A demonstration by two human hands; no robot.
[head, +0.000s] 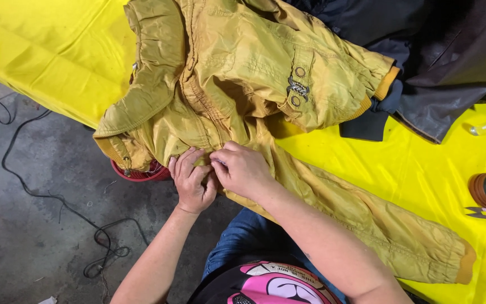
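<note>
Both hands, left hand [191, 183] and right hand [241, 169], pinch closed on the mustard jacket [243, 73] at its front hem, seemingly working something small there.

A single head-worn camera looks steeply down, close over the yellow table [434, 163] edge and floor [35, 225].

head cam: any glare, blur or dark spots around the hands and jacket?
Head view: sharp on both hands, left hand and right hand, pinching the mustard jacket; soft sheen on the yellow table cover; dark garments top right underexposed, detail lost.
</note>
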